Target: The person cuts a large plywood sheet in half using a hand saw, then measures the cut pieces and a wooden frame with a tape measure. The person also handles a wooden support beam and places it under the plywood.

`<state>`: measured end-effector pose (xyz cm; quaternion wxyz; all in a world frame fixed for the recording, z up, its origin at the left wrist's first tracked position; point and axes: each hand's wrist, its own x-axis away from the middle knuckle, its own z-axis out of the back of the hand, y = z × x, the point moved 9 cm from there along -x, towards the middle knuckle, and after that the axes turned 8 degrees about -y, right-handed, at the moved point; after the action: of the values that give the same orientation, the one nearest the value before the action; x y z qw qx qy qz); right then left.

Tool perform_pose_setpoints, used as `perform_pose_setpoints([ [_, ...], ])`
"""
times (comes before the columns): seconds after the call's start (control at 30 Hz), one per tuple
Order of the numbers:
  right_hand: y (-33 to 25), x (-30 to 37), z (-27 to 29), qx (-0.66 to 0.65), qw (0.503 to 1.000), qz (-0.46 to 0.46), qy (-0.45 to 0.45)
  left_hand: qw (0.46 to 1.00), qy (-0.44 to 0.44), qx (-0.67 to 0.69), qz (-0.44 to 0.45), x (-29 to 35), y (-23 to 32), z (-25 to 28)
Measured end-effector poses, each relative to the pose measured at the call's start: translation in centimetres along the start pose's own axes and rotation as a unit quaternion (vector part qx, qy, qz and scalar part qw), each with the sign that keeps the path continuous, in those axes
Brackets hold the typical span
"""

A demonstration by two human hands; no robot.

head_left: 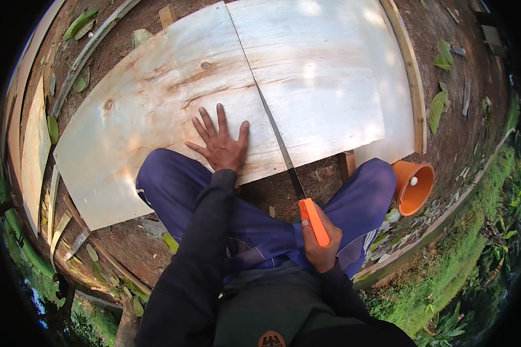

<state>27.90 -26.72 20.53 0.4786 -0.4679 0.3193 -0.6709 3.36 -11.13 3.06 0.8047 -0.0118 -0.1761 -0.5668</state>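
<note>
Brown soil [118, 254] lies beneath a plywood sheet [156, 124], and a handsaw [290, 168] stands in its narrow cut [242, 45].
Nearest to the body, the right hand [324, 246] has its fingers closed around the orange handle [314, 222]; from them the blade [273, 122] extends forward into the plywood. Slightly farther, the left hand [224, 149] is laid flat on the sheet, fingers spread apart, with the blade to their right, near but not touching. Beside the right knee [376, 176], an orange bucket [402, 176] is tilted. Beyond, a wooden batten [408, 63] runs along the right side.
</note>
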Motion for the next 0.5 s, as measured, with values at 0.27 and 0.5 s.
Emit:
perform_pose_setpoints([
  [0.27, 0.2, -12.2, -3.7, -0.027, 0.991, 0.123, 0.033, 1.000, -0.017, 0.016, 0.003, -0.2, 0.4, 0.1],
  [0.5, 3.2, -9.9, -5.1, -0.055, 0.997, 0.057, 0.016, 0.997, -0.031, 0.054, -0.051, 0.5, 0.7, 1.1],
])
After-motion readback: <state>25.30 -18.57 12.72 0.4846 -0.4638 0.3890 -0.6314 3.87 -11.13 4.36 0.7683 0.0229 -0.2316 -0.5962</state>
